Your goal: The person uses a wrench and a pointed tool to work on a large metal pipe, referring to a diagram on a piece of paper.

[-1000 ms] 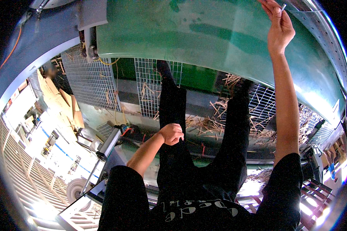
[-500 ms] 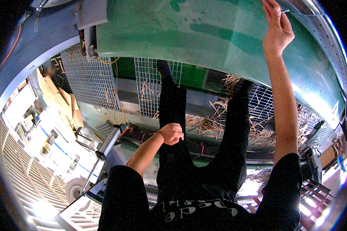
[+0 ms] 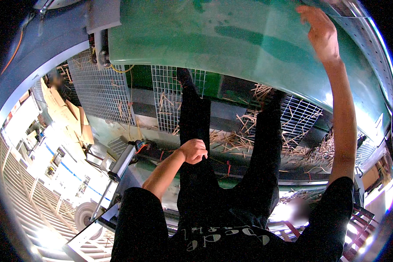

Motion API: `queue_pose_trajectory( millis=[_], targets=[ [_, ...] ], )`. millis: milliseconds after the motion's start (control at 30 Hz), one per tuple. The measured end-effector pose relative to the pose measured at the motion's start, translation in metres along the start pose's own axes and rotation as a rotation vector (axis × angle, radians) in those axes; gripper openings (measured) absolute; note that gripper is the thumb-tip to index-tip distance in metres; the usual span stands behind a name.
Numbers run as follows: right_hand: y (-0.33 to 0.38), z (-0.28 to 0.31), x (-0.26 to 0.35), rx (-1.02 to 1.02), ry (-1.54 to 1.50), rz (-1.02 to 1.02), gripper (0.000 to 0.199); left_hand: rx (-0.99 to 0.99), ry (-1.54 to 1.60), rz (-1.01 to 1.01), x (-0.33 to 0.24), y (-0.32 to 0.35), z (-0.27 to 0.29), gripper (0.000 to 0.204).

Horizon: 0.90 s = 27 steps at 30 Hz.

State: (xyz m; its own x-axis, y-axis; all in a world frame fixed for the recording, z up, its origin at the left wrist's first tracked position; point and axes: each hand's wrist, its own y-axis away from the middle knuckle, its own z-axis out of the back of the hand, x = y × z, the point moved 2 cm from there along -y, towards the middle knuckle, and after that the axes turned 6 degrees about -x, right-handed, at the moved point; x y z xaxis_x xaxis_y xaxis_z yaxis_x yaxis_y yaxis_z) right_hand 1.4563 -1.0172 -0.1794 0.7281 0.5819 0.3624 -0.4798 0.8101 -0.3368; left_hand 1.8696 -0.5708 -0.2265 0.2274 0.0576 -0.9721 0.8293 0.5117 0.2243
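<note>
My left hand (image 3: 194,151) is a loose fist above my left thigh, fingers curled under; nothing sticks out of it. At the upper right my right hand (image 3: 323,35) reaches over a wide, smooth green belt-like surface (image 3: 187,37). Its fingers point left, bent and partly apart, slightly blurred, and no object shows between them. Darker damp-looking patches mark the green surface.
Metal grating panels (image 3: 98,87) and many thin brown sticks (image 3: 231,142) lie below the green surface, around my feet. Cardboard boxes (image 3: 65,113) stand at left, near a grey cylinder (image 3: 123,161). A perforated metal edge (image 3: 371,43) borders the far right.
My right hand has moved right and slightly down, and its fingers have turned leftward. The thin pale rod earlier at its fingers no longer shows. My left hand stays put.
</note>
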Motion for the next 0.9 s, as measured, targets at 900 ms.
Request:
queue_pose_trajectory(
  millis=[900],
  targets=[
    [0.023, -0.012, 0.006, -0.367, -0.972, -0.715, 0.032, 0.020, -0.021, 0.028, -0.003, -0.007, 0.006, 0.014]
  ],
)
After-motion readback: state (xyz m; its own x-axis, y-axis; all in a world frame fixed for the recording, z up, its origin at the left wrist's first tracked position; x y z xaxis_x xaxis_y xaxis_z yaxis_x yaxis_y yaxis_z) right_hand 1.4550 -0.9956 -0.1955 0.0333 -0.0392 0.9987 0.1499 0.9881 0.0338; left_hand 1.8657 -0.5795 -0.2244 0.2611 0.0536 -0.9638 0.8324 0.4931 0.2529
